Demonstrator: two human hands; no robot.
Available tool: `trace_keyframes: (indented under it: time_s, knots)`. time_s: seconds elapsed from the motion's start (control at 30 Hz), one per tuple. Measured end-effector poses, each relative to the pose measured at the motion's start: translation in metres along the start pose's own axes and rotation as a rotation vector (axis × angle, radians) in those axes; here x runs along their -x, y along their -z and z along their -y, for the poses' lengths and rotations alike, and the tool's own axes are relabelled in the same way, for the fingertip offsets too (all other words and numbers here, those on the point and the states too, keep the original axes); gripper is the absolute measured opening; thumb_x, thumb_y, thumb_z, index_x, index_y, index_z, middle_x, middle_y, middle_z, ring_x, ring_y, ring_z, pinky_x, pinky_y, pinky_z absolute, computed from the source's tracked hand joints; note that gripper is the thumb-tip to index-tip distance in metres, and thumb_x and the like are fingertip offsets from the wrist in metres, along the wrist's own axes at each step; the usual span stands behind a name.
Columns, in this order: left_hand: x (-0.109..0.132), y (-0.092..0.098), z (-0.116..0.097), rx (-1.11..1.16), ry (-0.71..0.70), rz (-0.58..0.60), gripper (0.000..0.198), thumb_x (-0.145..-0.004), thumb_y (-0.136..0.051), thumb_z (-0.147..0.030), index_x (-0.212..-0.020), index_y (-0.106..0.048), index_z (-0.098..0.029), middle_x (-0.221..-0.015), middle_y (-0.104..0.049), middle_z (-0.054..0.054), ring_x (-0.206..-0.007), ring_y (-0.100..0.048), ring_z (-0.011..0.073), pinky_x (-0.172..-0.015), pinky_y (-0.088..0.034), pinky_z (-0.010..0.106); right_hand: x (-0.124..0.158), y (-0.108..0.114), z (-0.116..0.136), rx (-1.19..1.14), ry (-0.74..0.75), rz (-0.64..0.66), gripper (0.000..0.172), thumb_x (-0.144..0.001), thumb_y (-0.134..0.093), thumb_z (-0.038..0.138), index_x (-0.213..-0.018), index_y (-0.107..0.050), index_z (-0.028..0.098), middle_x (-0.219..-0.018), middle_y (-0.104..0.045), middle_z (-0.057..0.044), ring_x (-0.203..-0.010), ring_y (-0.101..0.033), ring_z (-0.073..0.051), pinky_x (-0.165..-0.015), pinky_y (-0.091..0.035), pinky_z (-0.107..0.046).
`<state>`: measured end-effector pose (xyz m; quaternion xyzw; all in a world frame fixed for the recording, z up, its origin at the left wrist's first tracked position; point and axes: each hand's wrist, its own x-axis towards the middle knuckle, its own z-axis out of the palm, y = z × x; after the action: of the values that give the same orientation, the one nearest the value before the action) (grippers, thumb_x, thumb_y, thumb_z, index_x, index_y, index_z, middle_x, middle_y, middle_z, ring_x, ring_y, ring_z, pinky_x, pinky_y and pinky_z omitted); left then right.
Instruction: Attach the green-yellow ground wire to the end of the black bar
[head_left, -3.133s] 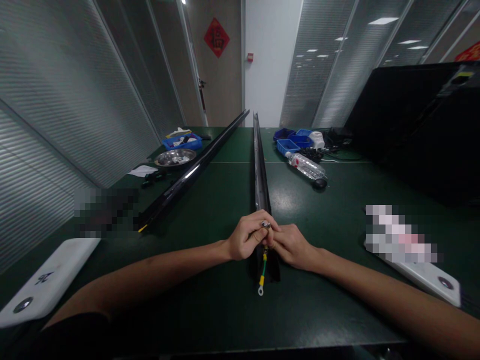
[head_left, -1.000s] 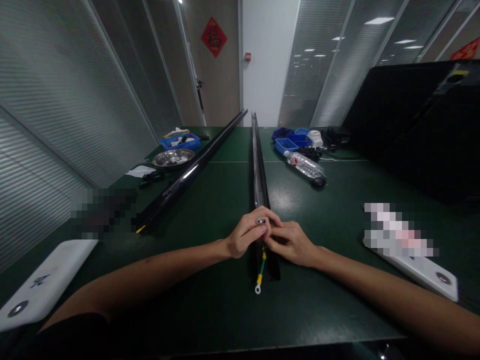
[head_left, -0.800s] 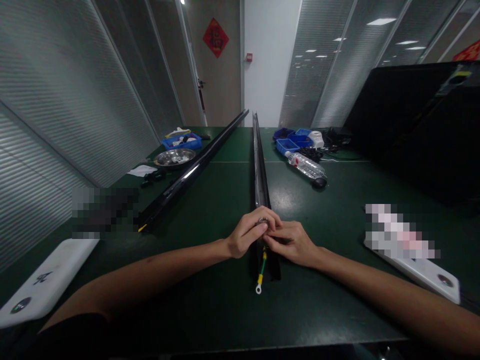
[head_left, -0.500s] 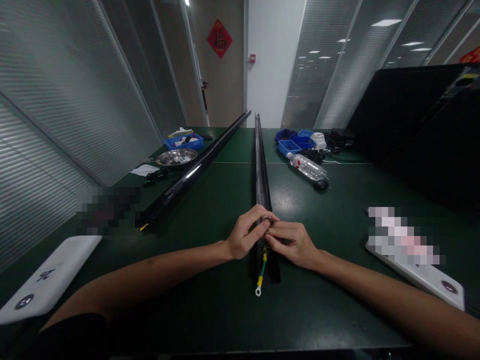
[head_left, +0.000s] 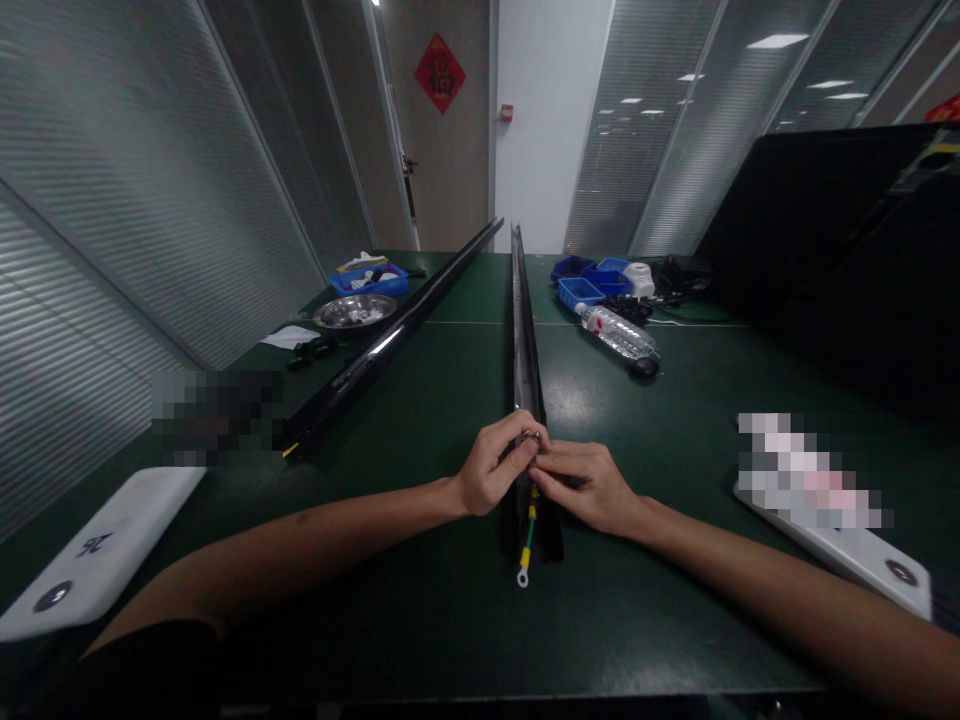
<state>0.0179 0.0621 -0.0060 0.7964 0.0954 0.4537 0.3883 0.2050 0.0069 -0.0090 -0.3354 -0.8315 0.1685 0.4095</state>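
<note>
Pinching: 2 hands [head_left: 495, 465] [head_left: 590, 487] ~closed, hold unclear | 1 grn wire [head_left: 532, 528] | 2 blk rails [head_left: 528, 350] [head_left: 390, 343]

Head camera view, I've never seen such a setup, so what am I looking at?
There's no machine: one camera worn on a person's head looks forward and down. Their bare left hand and right hand meet over a long black channel-shaped strip; whatever their fingers hold is hidden. A short green-and-yellow wire with a silver ring end points toward the camera. On the dark green table lie another long black strip, a round metal dish and a clear plastic bottle.
</note>
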Motion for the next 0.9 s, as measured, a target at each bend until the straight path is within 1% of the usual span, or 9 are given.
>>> trace_keyframes:
  time_s: [0.13,0.3,0.47,0.57,0.73,0.9]
  knots:
    - [0.0002,-0.0001,0.0010,0.011,0.004,-0.003,0.033,-0.108,-0.044,-0.039,-0.095,-0.061,-0.014,-0.089,-0.058,0.007,-0.083,-0.057,0.0195,-0.077,-0.046,0.031,0.0002,0.0013,0.0011,0.000,0.019,0.006,0.031,-0.106,-0.054,0.026,-0.084,-0.073,0.016,-0.075,-0.063,-0.005,-0.066,-0.059,-0.017,-0.060,-0.047,-0.029]
    - [0.0001,-0.0013,0.0033,0.034,0.058,-0.011,0.040,-0.108,-0.044,-0.048,-0.091,-0.059,-0.015,-0.085,-0.056,0.006,-0.079,-0.055,0.0192,-0.073,-0.045,0.030,-0.0001,0.0020,0.0020,-0.020,0.014,-0.007,0.026,-0.107,-0.054,0.027,-0.092,-0.073,0.017,-0.082,-0.068,-0.006,-0.071,-0.063,-0.018,-0.065,-0.052,-0.028]
    - [-0.0012,-0.0023,0.0053,0.061,0.067,-0.024,0.039,-0.108,-0.045,-0.045,-0.087,-0.057,-0.015,-0.084,-0.054,0.005,-0.077,-0.054,0.0176,-0.073,-0.043,0.029,-0.0021,0.0018,0.0015,-0.059,-0.024,-0.013,0.023,-0.107,-0.055,0.029,-0.096,-0.072,0.016,-0.088,-0.070,-0.007,-0.077,-0.066,-0.019,-0.071,-0.054,-0.029]
    - [-0.0017,-0.0028,0.0043,0.049,0.062,-0.037,0.039,-0.108,-0.046,-0.046,-0.089,-0.059,-0.015,-0.084,-0.055,0.005,-0.077,-0.054,0.0176,-0.073,-0.043,0.030,-0.0025,0.0019,0.0007,-0.074,-0.043,-0.007,0.026,-0.107,-0.055,0.032,-0.095,-0.072,0.016,-0.086,-0.069,-0.006,-0.076,-0.066,-0.018,-0.070,-0.054,-0.029]
    - [-0.0011,-0.0032,0.0020,0.015,0.068,-0.049,0.040,-0.107,-0.047,-0.048,-0.097,-0.064,-0.015,-0.087,-0.060,0.006,-0.082,-0.058,0.0196,-0.077,-0.045,0.031,-0.0011,0.0017,-0.0005,-0.046,-0.047,-0.010,0.031,-0.108,-0.054,0.035,-0.091,-0.072,0.016,-0.080,-0.068,-0.005,-0.070,-0.063,-0.018,-0.063,-0.051,-0.027]
    - [-0.0007,-0.0024,0.0028,0.010,0.076,-0.043,0.038,-0.107,-0.047,-0.047,-0.099,-0.065,-0.015,-0.089,-0.060,0.006,-0.083,-0.058,0.0196,-0.077,-0.045,0.031,-0.0004,0.0015,-0.0011,-0.036,-0.037,-0.003,0.030,-0.108,-0.053,0.035,-0.093,-0.072,0.017,-0.082,-0.068,-0.006,-0.071,-0.064,-0.018,-0.065,-0.051,-0.028]
